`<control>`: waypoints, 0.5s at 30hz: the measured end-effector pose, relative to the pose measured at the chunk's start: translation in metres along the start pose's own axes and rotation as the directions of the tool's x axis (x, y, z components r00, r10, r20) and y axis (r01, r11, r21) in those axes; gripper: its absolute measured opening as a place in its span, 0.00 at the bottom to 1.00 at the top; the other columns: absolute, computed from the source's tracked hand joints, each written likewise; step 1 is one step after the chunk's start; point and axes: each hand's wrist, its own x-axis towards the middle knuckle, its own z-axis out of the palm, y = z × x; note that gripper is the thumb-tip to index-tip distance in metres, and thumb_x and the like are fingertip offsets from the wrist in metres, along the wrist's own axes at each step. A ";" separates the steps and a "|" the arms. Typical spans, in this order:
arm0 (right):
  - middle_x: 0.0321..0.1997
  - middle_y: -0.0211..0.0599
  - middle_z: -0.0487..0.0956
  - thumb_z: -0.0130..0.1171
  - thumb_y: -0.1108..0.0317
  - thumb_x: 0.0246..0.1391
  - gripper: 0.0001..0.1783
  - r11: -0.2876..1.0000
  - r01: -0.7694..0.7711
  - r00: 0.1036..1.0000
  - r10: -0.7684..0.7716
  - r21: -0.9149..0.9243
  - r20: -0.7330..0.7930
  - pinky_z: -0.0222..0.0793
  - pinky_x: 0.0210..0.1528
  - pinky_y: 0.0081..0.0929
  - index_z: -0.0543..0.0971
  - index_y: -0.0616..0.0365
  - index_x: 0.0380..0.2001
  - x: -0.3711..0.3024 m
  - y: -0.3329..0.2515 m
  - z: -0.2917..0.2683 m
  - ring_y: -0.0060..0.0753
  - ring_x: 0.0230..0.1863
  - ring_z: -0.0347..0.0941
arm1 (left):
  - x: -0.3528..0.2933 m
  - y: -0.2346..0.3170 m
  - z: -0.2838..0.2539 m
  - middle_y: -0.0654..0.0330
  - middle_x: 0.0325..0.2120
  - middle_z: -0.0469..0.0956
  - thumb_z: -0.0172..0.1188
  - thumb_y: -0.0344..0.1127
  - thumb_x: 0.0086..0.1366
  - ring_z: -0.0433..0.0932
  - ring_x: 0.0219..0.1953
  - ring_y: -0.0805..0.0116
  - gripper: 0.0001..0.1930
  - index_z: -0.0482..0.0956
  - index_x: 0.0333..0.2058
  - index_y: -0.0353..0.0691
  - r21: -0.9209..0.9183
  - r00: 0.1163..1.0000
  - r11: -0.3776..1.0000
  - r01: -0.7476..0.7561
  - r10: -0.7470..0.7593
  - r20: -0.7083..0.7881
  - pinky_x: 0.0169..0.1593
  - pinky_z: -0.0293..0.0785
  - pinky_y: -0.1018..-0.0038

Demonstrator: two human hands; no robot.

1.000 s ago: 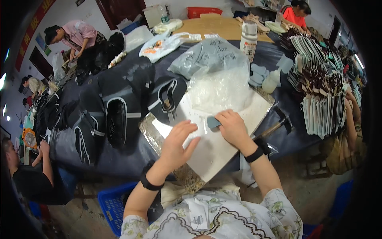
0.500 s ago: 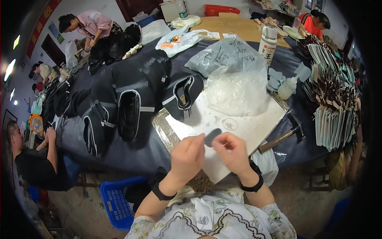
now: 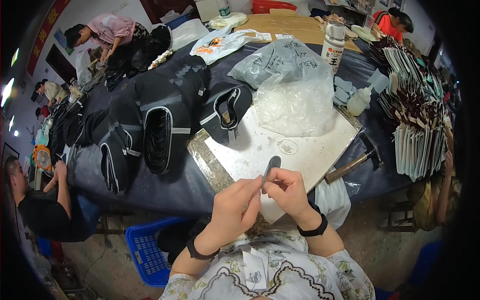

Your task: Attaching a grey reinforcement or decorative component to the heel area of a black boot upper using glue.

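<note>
Between my two hands a small dark grey piece [image 3: 273,163] with a rounded end stands up over the white board [image 3: 235,155]. My right hand [image 3: 289,192] pinches it between thumb and fingers. Closed in at its lower end, my left hand [image 3: 234,204] has its fingertips against the piece, which they partly cover. Just beyond, a thin ring-shaped outline [image 3: 288,146] shows on the board. A clear plastic bag [image 3: 295,107] lies across the board's far part. Next to the board's left corner is a small bundle of black, pale-edged fabric pieces [image 3: 207,116].
Larger black bundles [image 3: 172,130] lie to the left. A hammer [image 3: 350,167], a squeeze bottle [image 3: 358,102] and stacked pale-edged pieces [image 3: 415,150] are on the right. A white bottle [image 3: 333,47] stands behind. A blue basket [image 3: 142,255] sits below left. Other people work around the table.
My hands have come closer together and slightly nearer to me. The grey piece has turned from tilted to more upright. The view has shifted slightly.
</note>
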 end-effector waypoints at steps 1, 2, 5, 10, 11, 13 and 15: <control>0.19 0.27 0.72 0.52 0.76 0.47 0.05 1.000 -0.001 1.000 0.001 0.000 0.004 0.61 0.23 0.13 0.72 0.65 0.20 0.000 -0.003 0.001 0.12 0.23 0.64 | -0.001 0.000 0.000 0.54 0.32 0.75 0.55 0.20 0.47 0.75 0.31 0.58 0.21 0.72 0.44 0.31 0.001 1.000 1.000 0.002 -0.002 -0.003 0.33 0.72 0.70; 0.19 0.27 0.72 0.52 0.76 0.47 0.05 0.999 -0.021 1.000 0.021 -0.046 0.015 0.61 0.23 0.13 0.72 0.65 0.20 -0.001 -0.010 0.003 0.12 0.23 0.63 | -0.002 0.001 0.002 0.54 0.31 0.75 0.55 0.21 0.48 0.75 0.31 0.58 0.20 0.72 0.44 0.31 0.133 0.998 0.990 -0.048 0.052 -0.025 0.33 0.72 0.70; 0.19 0.26 0.71 0.52 0.76 0.47 0.05 0.994 -0.010 1.000 0.012 -0.111 0.022 0.61 0.24 0.13 0.71 0.65 0.20 -0.001 -0.010 0.004 0.11 0.23 0.62 | -0.002 0.003 0.004 0.54 0.31 0.75 0.55 0.21 0.48 0.75 0.30 0.58 0.20 0.72 0.44 0.31 0.288 0.991 0.951 -0.109 0.125 -0.037 0.32 0.72 0.70; 0.20 0.25 0.72 0.53 0.76 0.46 0.05 1.000 -0.022 1.000 0.022 -0.018 0.003 0.62 0.24 0.13 0.71 0.64 0.19 0.000 0.001 0.000 0.11 0.22 0.63 | 0.000 0.000 0.000 0.53 0.29 0.75 0.56 0.22 0.50 0.75 0.29 0.58 0.18 0.73 0.43 0.32 0.197 0.998 0.978 -0.064 0.067 -0.012 0.32 0.72 0.71; 0.20 0.25 0.72 0.53 0.76 0.46 0.05 0.995 -0.062 0.998 0.061 0.078 0.018 0.61 0.23 0.14 0.71 0.64 0.19 0.000 -0.002 0.000 0.10 0.22 0.62 | 0.000 -0.003 -0.002 0.52 0.29 0.76 0.55 0.21 0.51 0.76 0.29 0.62 0.15 0.75 0.40 0.31 -0.014 1.000 1.000 0.027 -0.027 -0.003 0.31 0.72 0.74; 0.20 0.25 0.72 0.53 0.77 0.45 0.05 0.980 -0.104 0.994 0.098 0.172 0.039 0.61 0.22 0.14 0.71 0.64 0.19 0.000 -0.004 -0.001 0.10 0.22 0.62 | 0.001 -0.009 -0.002 0.52 0.29 0.76 0.54 0.20 0.52 0.77 0.29 0.66 0.12 0.76 0.37 0.30 -0.224 0.993 0.967 0.120 -0.118 0.024 0.30 0.72 0.77; 0.19 0.27 0.71 0.54 0.76 0.43 0.04 0.995 -0.096 0.994 0.095 0.002 0.059 0.60 0.21 0.15 0.71 0.64 0.18 -0.001 -0.002 -0.003 0.13 0.21 0.63 | 0.001 -0.012 -0.002 0.53 0.26 0.77 0.55 0.21 0.53 0.77 0.28 0.71 0.09 0.77 0.34 0.31 -0.383 0.979 0.902 0.200 -0.197 0.049 0.30 0.72 0.79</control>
